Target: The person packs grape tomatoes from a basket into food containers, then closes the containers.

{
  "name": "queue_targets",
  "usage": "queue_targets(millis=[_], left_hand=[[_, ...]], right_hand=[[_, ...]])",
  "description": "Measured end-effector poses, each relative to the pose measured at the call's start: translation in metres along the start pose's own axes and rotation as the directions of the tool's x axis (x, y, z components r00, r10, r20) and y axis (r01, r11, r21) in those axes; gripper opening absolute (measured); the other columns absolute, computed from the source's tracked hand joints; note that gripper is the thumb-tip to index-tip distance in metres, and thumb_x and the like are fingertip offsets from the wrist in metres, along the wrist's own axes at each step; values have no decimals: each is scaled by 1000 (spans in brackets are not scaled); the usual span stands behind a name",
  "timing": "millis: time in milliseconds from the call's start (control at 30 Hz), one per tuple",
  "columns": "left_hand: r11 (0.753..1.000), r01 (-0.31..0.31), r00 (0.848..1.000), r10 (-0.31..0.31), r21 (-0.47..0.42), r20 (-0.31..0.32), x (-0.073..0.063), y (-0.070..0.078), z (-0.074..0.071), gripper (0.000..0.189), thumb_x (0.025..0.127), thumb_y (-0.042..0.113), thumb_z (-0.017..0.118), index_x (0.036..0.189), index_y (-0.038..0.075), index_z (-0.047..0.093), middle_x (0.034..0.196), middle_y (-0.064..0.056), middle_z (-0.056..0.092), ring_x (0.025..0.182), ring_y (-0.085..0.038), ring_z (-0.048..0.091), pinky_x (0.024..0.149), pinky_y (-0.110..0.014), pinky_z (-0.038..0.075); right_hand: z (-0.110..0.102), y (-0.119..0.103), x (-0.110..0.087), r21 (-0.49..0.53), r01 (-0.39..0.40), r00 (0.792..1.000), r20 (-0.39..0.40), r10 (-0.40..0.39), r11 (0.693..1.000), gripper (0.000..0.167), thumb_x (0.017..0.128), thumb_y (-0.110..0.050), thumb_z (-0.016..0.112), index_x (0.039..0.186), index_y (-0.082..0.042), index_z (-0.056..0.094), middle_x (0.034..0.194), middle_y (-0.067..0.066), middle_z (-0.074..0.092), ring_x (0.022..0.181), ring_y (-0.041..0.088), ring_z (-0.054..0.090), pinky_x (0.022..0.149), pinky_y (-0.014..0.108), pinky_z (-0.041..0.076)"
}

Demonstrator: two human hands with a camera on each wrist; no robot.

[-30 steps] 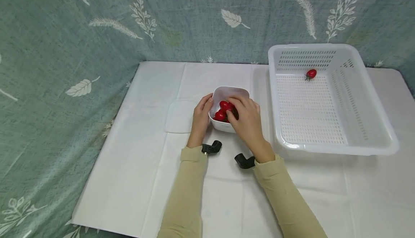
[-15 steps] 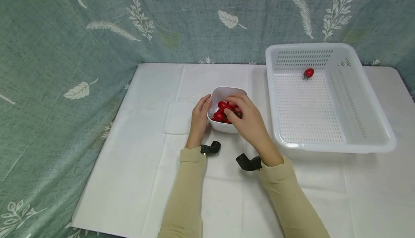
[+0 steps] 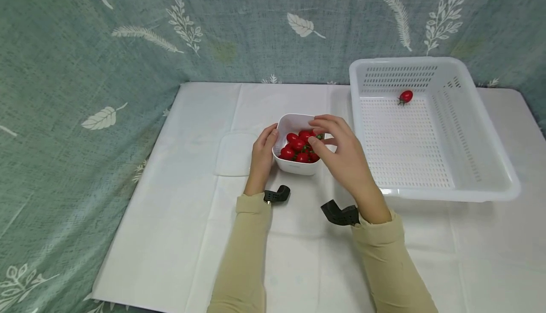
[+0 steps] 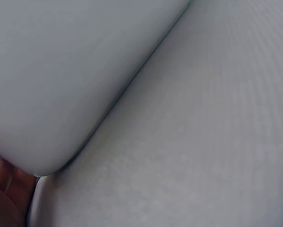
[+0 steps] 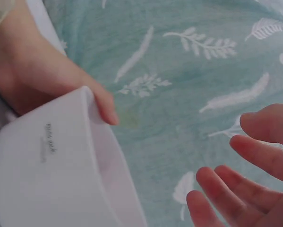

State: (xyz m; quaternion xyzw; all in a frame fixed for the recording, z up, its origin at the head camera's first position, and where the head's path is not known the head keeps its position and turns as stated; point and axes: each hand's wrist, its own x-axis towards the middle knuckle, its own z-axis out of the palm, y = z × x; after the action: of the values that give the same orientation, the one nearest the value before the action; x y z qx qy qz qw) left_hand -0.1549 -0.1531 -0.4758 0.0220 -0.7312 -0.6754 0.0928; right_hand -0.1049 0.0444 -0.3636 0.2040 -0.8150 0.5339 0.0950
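A small white square box (image 3: 294, 167) with several red cherry tomatoes (image 3: 297, 144) in it stands at the middle of the table. My left hand (image 3: 261, 161) grips its left side, thumb hooked over the rim; the right wrist view shows that thumb (image 5: 110, 109) too. Over the right part of the box is my right hand (image 3: 347, 166), fingers apart and loosely bent. Nothing lies between those fingers (image 5: 259, 158) in the right wrist view. In the left wrist view the box wall (image 4: 61, 75) fills the upper left, with a bit of the left hand (image 4: 9, 194) beneath it.
A large white perforated basket (image 3: 443, 194) stands to the right, one cherry tomato (image 3: 406, 96) lying near its back. A flat translucent lid (image 3: 234, 154) lies left of the box. Green leaf-patterned cloth (image 3: 251, 33) hangs behind the white-covered table (image 3: 179, 237).
My right hand has drawn up and to the right from among the tomatoes, its fingers spreading, so more tomatoes show. My left hand keeps its grip on the box.
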Motion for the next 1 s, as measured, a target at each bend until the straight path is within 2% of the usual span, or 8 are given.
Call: queue_targets(millis=[233,367,533,700,800,1000], left_hand=[[1000,-4,1000,4,12,0,1,-2,0,44,87,47,49,120,18,57,118,4,56,110,-7,48,96,-26,34],[1000,10,1000,-10,12,7,0,3,0,39,91,38,48,121,15,56,120,1,55,110,-9,48,96,-27,34],[999,9,1000,-9,30,6,-7,20,2,38,92,31,46,123,9,54,122,-6,54,112,-12,48,96,-28,34],[1000,5,1000,-5,29,6,-11,27,3,39,93,30,45,123,7,53,123,-7,53,112,-13,47,97,-28,34],[1000,10,1000,-10,30,7,-11,28,3,39,93,31,45,123,8,53,123,-7,53,112,-12,47,97,-28,34],[1000,5,1000,-5,22,5,-10,28,3,39,93,30,46,123,6,53,123,-9,53,112,-14,47,96,-28,34]], right_hand=[[-19,-35,-4,4,-47,999,-26,48,999,29,87,-7,55,116,-4,56,124,8,46,102,21,53,83,36,46],[-25,-35,-4,-8,-47,998,-48,46,999,30,87,-8,55,116,-4,56,123,7,47,103,22,53,84,37,46],[-32,-27,-4,10,-25,993,-119,26,1000,27,88,-10,55,114,-4,58,113,6,56,97,18,56,83,34,45],[-42,-4,-3,77,2,975,-221,15,997,24,88,-15,56,111,-9,61,100,0,63,86,12,59,81,27,45],[-49,3,-4,98,8,960,-279,19,995,23,89,-16,55,110,-9,61,97,2,63,82,12,59,78,24,46],[-63,-10,-7,112,-4,938,-344,43,994,23,89,-11,53,108,-1,61,94,12,63,80,16,60,76,23,46]])
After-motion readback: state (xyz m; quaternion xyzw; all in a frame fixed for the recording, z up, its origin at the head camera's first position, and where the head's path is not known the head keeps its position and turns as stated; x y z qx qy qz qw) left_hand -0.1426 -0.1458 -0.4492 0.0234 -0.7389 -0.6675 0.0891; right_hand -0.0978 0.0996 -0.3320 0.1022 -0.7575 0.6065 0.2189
